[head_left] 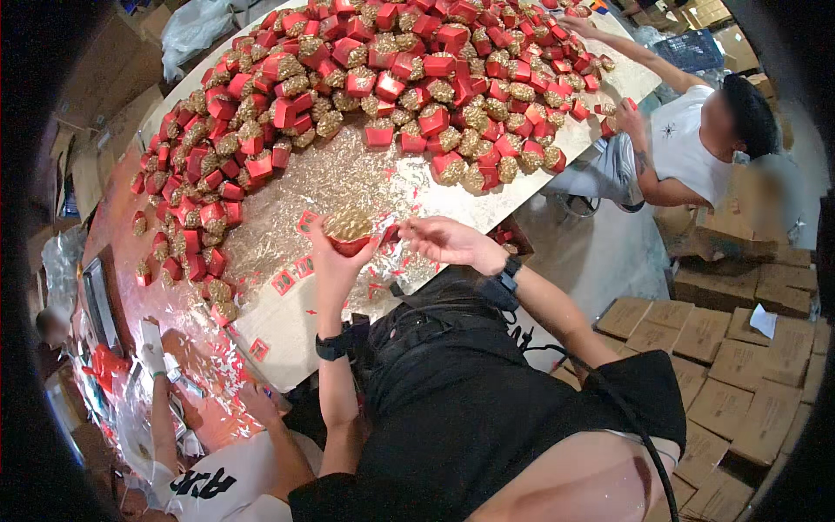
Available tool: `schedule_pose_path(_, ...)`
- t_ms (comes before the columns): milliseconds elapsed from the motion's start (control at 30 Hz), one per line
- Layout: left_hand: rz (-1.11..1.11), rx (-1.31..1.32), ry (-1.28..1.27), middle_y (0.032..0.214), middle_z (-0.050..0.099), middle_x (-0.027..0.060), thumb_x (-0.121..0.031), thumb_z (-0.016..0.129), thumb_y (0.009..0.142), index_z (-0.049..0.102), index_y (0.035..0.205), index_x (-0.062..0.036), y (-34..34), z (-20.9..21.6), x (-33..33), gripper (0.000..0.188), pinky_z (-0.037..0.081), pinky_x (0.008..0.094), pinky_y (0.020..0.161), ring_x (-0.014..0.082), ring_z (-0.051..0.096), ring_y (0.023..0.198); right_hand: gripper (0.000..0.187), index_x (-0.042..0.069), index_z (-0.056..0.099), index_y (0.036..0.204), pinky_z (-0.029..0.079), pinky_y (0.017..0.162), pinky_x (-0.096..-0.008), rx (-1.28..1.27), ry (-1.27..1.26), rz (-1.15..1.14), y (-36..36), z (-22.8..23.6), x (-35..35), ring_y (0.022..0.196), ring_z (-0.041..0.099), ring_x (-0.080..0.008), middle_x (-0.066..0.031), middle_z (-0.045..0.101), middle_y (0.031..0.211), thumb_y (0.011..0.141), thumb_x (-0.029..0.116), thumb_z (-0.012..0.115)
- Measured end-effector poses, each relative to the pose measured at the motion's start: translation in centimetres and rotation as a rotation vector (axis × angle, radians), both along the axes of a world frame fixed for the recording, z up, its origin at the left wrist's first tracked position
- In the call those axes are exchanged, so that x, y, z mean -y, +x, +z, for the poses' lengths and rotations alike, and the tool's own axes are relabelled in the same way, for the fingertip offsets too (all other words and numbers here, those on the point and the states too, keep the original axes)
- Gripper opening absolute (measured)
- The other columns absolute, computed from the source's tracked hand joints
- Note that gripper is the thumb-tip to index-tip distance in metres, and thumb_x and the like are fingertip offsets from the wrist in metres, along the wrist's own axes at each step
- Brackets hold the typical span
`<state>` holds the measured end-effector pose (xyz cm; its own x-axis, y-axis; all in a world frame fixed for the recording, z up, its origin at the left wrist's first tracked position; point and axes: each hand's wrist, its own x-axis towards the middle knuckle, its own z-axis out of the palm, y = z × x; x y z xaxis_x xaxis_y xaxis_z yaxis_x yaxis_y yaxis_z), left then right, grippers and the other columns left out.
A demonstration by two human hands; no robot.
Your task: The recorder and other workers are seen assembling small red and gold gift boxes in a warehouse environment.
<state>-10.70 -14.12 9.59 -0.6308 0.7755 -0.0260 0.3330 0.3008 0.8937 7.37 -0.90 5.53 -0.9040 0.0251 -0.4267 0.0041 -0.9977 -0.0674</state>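
My left hand [332, 270] is closed around a red faceted pot with a bumpy gold top [348, 224], held upright above the table near its front edge. Just to the right, my right hand [445, 241] has its fingertips pinched together. A small dark-red piece [390, 234] shows at those fingertips, close to the pot's side; its exact kind is too small to tell. Small red cards [283, 282] lie on the table left of my left hand. Gold flakes and red scraps [287, 209] are strewn under and around both hands.
A large heap of similar red-and-gold pots [374, 70] covers the table's [487, 209] far side and left. One person [687, 139] reaches into the heap at right; another [235, 474] works at lower left. Cardboard boxes [722, 374] are stacked on the right. A black cable [622, 404] crosses my right side.
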Motion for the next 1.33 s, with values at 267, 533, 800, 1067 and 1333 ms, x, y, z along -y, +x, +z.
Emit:
schedule_pose_path(267,-0.187,0.172,0.126,0.097,0.055,0.0157,-0.010,0.073,0.056,0.037,0.112,-0.0009,3.9,4.0,-2.3,0.067,0.046,0.0318,0.077,0.0243,0.058,0.087,0.024,0.002,0.057,0.105,0.047,0.071,-0.0217,0.232,0.779,-0.267,1.0,7.1,0.0,0.087,0.058,-0.0113,-0.0084,0.060,0.105,0.088,0.019,0.054)
schedule_pose_path(533,-0.318,-0.038,0.073,0.103,0.050,0.0198,-0.014,0.075,0.055,0.036,0.114,-0.0007,4.4,3.2,-1.9,0.072,0.044,0.0374,0.079,0.0333,0.053,0.096,0.018,-0.002,0.060,0.097,0.046,0.078,-0.0239,0.330,1.064,-0.427,0.1,6.1,1.0,0.083,0.057,-0.0101,-0.0051,0.062,0.094,0.080,0.003,0.062)
schedule_pose_path(800,-0.320,-0.102,0.070,0.103,0.049,0.0182,-0.011,0.075,0.054,0.038,0.112,-0.0005,4.8,3.1,-1.7,0.070,0.042,0.0380,0.081,0.0336,0.051,0.096,0.013,-0.004,0.064,0.086,0.048,0.070,-0.0232,0.391,1.382,-0.337,-0.2,6.4,0.5,0.076,0.059,-0.0103,-0.0073,0.064,0.084,0.076,0.004,0.066)
schedule_pose_path(1067,-0.439,-0.230,0.053,0.100,0.046,0.0186,-0.010,0.076,0.049,0.041,0.111,-0.0001,4.1,3.2,-1.3,0.072,0.042,0.0399,0.079,0.0362,0.049,0.094,0.004,-0.006,0.060,0.075,0.051,0.067,-0.0245,0.372,1.457,0.000,0.4,8.1,-1.0,0.074,0.063,-0.0141,-0.0110,0.064,0.079,0.074,-0.008,0.058)
schedule_pose_path(1333,-0.654,-0.504,-0.024,0.094,0.045,0.0176,-0.011,0.079,0.038,0.041,0.109,0.0003,3.4,3.3,-1.6,0.081,0.041,0.0409,0.076,0.0376,0.047,0.089,0.010,-0.005,0.054,0.069,0.053,0.067,-0.0279,0.318,1.427,0.047,0.6,7.2,-1.1,0.075,0.062,-0.0161,-0.0068,0.059,0.074,0.073,-0.013,0.049)
